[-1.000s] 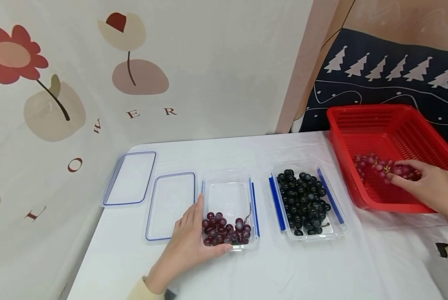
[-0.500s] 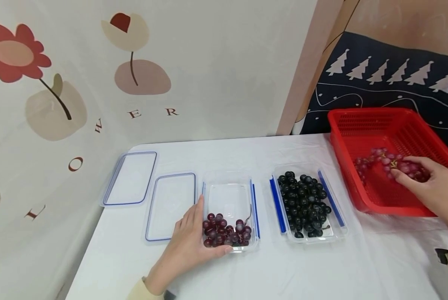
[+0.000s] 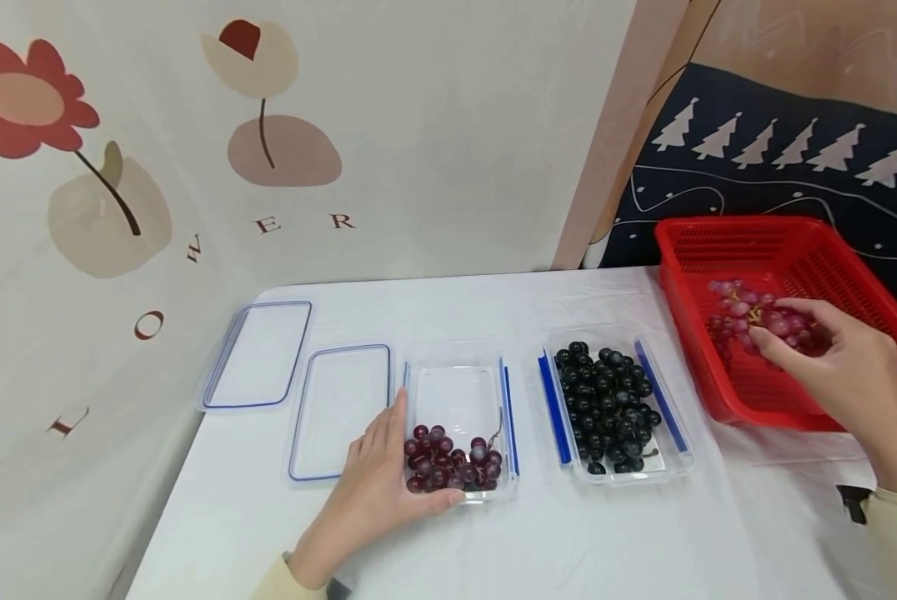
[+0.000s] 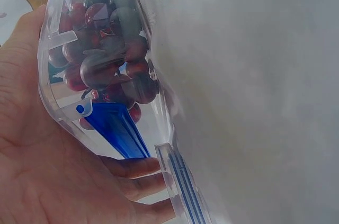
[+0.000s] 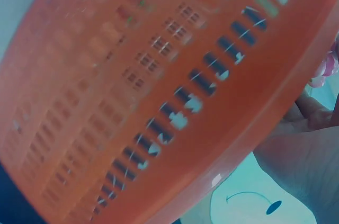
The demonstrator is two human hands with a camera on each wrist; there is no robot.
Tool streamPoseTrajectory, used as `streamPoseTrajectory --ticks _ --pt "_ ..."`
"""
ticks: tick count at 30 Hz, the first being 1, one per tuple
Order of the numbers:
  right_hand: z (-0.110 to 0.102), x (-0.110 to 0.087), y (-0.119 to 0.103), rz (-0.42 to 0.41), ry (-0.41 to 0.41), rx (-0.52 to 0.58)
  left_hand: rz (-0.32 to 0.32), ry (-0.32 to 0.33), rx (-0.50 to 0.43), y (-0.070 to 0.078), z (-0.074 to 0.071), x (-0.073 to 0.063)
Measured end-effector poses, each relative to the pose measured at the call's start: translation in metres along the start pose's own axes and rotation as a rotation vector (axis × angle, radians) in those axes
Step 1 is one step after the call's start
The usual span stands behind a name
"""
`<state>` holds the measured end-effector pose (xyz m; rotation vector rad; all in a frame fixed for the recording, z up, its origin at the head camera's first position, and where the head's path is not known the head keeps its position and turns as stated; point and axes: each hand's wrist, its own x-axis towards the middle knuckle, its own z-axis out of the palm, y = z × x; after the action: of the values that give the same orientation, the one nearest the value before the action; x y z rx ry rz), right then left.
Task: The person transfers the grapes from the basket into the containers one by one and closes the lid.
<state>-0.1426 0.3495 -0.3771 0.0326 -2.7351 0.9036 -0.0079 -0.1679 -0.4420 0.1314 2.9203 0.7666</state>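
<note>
My left hand point(image 3: 373, 496) rests at the near left corner of a clear plastic food container point(image 3: 458, 385), its fingers along the side wall and thumb along the front. Dark red grapes point(image 3: 444, 467) fill the near half of that container; the left wrist view shows the grapes point(image 4: 100, 44) through its wall, beside a blue clip. Over the red plastic basket point(image 3: 741, 242), my right hand point(image 3: 857, 367) pinches a bunch of pinkish-red grapes point(image 3: 737, 307) between thumb and fingers. Basket wall point(image 5: 212, 123) covers most of the right wrist view, with the hand at its right edge.
A second clear container point(image 3: 669, 468) with blue side clips, holding black grapes point(image 3: 606, 404), stands between the first container and the basket. Two clear lids with blue seals, a nearer lid point(image 3: 343, 400) and a farther lid point(image 3: 259, 354), lie at the left. A printed cloth hangs behind the table.
My right hand first shifts slightly right, then back left, with the bunch of grapes now raised higher in the basket. The left hand stays at the container's corner.
</note>
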Motion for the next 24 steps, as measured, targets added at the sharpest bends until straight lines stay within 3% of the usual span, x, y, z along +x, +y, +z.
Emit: streamPoseTrajectory --ticks 24 --pt "0.036 -0.002 -0.039 -0.203 -0.050 0.064 0.010 0.009 0.001 0.001 -0.002 -0.002"
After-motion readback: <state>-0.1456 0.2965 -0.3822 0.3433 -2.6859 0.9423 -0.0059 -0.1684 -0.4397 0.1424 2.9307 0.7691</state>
